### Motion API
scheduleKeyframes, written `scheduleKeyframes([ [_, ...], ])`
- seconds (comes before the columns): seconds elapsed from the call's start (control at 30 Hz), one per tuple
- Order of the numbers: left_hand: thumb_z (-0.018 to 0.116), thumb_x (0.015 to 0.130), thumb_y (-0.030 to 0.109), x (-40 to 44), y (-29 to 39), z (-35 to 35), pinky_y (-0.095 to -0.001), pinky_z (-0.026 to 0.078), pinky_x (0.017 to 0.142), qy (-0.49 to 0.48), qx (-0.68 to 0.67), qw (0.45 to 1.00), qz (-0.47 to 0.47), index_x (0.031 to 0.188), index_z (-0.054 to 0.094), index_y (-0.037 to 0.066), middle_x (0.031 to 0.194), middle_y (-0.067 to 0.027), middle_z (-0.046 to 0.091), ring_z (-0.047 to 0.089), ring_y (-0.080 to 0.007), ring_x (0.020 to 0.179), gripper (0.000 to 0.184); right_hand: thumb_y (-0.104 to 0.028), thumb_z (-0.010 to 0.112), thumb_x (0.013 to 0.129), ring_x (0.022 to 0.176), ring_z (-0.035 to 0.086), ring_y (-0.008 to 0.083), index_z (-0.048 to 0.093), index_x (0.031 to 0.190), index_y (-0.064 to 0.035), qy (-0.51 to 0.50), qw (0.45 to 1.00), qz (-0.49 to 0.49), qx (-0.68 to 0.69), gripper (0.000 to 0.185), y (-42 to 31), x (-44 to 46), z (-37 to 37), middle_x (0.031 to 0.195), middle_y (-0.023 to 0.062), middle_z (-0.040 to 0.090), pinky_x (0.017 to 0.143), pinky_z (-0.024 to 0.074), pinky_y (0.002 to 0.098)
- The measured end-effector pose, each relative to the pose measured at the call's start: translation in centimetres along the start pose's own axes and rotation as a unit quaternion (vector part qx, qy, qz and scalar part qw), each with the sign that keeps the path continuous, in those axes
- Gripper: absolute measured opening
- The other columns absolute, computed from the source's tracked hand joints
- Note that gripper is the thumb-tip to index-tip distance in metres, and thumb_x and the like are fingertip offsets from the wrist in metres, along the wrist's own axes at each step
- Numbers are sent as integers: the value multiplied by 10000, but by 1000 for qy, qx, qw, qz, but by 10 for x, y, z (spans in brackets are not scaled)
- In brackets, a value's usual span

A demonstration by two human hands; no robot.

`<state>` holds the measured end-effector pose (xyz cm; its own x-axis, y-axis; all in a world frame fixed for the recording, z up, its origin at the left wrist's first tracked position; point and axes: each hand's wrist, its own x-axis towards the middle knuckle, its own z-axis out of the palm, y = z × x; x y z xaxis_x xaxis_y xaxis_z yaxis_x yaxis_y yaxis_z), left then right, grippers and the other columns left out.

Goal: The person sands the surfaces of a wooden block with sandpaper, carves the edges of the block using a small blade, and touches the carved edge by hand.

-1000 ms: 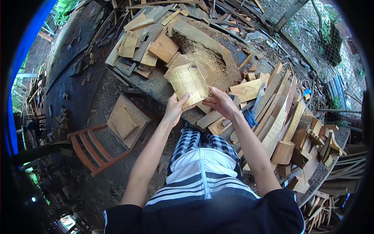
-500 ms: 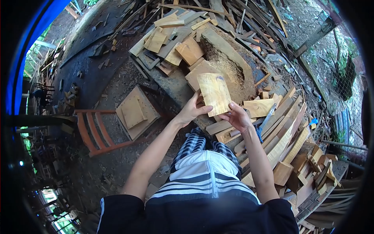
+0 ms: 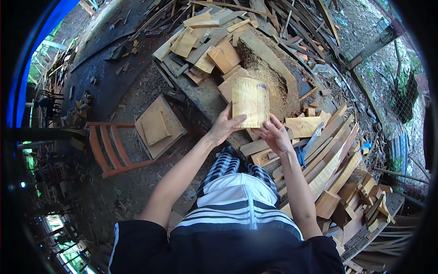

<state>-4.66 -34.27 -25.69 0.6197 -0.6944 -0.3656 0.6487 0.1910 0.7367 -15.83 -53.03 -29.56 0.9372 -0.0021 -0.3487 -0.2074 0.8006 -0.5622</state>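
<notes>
The left hand (image 3: pixel 223 126) had the thin board (image 3: pixel 250 101) pinched at its near left corner, thumb laid across the face and fingers tucked behind, a grip that seemed to carry most of the weight. The right hand (image 3: pixel 276 136) gripped the near right corner with its fingertips, perhaps to steady the board and keep it from twisting. Held that way, the broad face lay bare to the person above, with the dark mark (image 3: pixel 261 86) at the far end uncovered.

Just to the right of the right hand lay a pale block (image 3: pixel 303 126), and beyond that a long blade (image 3: pixel 314 138) rested aslant among the planks (image 3: pixel 326 153), probably put there to be within reach. Ahead of the left hand, offcuts (image 3: pixel 224 56) leaned on one another, loosely heaped, I judged, rather than sorted. Wood dust (image 3: pixel 274 80) filled a hollow ahead of the right hand.
</notes>
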Motion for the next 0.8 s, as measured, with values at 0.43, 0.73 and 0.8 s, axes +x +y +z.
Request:
scheduleKeyframes([
  [0.43, 655, 902, 23, 0, 29, -32, -419, 578, 940, -57, 108, 990, -69, 1445, 360, 27, 1321, -140, 563, 619, -243, 1169, 618, -452, 524, 1008, 1328, 469, 305, 297, 1546, -134, 46, 986, -24, -158, 664, -33, 14, 8, 1486, 166, 429, 1072, 413, 482],
  [0.73, 792, 820, 157, 3, 71, -37, -299, 549, 920, -62, 267, 957, -94, 1468, 423, 39, 1316, -80, 598, 610, -143, 1156, 755, -293, 640, 973, 1286, 506, 209, 374, 1521, -123, -40, 977, -3, -210, 632, -49, 26, 6, 1463, 82, 477, 993, 502, 408],
  [0.8, 792, 830, 155, 6, 65, -42, -332, 536, 950, -46, 237, 970, -37, 1457, 443, 41, 1303, -78, 611, 597, -151, 1175, 727, -197, 641, 972, 1247, 540, 175, 372, 1517, -107, -5, 994, -40, -98, 614, -42, 19, 10, 1434, 58, 510, 993, 513, 365],
])
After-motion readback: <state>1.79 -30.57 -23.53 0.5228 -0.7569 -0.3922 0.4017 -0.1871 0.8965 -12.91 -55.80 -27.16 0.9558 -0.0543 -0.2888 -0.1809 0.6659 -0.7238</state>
